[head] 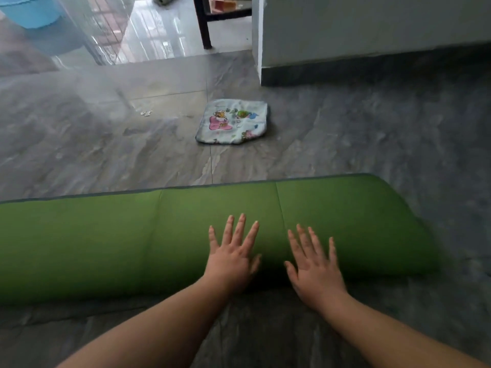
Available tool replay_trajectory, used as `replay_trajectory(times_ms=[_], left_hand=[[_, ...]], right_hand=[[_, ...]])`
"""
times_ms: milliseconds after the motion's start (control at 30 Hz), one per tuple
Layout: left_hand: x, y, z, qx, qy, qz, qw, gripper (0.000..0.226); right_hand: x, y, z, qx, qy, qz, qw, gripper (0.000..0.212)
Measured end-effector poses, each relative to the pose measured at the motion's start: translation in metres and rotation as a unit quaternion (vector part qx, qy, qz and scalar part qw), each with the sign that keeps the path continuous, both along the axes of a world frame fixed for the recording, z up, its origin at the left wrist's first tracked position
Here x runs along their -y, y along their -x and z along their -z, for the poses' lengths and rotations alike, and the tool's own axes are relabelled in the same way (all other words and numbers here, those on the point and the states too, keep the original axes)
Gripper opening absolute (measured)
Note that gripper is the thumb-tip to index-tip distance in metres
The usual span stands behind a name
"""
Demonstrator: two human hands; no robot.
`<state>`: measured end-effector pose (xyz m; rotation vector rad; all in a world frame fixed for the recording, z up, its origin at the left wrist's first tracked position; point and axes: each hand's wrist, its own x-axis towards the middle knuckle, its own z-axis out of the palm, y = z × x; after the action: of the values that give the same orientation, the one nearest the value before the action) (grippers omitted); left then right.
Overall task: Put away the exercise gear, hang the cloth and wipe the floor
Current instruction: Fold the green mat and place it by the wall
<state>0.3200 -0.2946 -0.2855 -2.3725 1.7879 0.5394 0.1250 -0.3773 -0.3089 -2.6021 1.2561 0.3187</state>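
Palms flat, my left hand [233,257] and right hand [314,268] pressed open-fingered on the green mat [106,235], best rolled evenly toward the cloth [232,122] at twelve o'clock.

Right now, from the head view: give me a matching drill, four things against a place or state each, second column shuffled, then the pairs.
Things
1. rolled green exercise mat
2. pale cartoon-print cloth
3. light blue plastic tub
4. left hand

Places or states
A. far upper left corner of the view
B. flat, fingers spread, pressing on the mat beside the right hand
C. lying across the grey tiled floor, nearest the person
D. lying flat on the floor beyond the mat

Pairs: 1-C, 2-D, 3-A, 4-B
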Motion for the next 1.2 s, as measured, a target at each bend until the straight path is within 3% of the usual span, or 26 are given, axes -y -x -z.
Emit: replay_trajectory(times_ms=[167,467,767,900,1000,1100,1200], left_hand=[[0.02,0.034,0.027,0.002,-0.021,0.039,0.999,0.065],[0.03,0.029,0.09,0.005,-0.021,0.017,1.0,0.063],[0.034,0.017,0.081,-0.073,-0.048,0.033,0.996,0.067],[0.017,0.012,0.072,-0.036,0.005,0.084,0.996,0.068],[-0.002,0.023,0.072,-0.03,0.065,0.118,0.99,0.063],[-0.009,0.042,0.071,-0.037,0.047,0.108,0.992,0.061],[-0.006,0.058,0.065,-0.037,0.032,0.097,0.994,0.061]], right_hand=[[0.024,0.02,0.023,-0.004,0.009,0.017,1.0,0.069],[0.051,0.025,0.08,-0.01,0.028,0.064,0.998,0.071],[0.052,0.019,0.069,-0.058,-0.012,0.064,0.996,0.07],[0.038,0.024,0.053,0.012,0.03,0.144,0.989,0.075],[0.016,0.047,0.044,0.121,0.056,0.268,0.954,0.079],[0.002,0.07,0.047,0.227,0.051,0.376,0.897,0.08],[0.004,0.076,0.046,0.33,-0.014,0.547,0.769,0.079]])
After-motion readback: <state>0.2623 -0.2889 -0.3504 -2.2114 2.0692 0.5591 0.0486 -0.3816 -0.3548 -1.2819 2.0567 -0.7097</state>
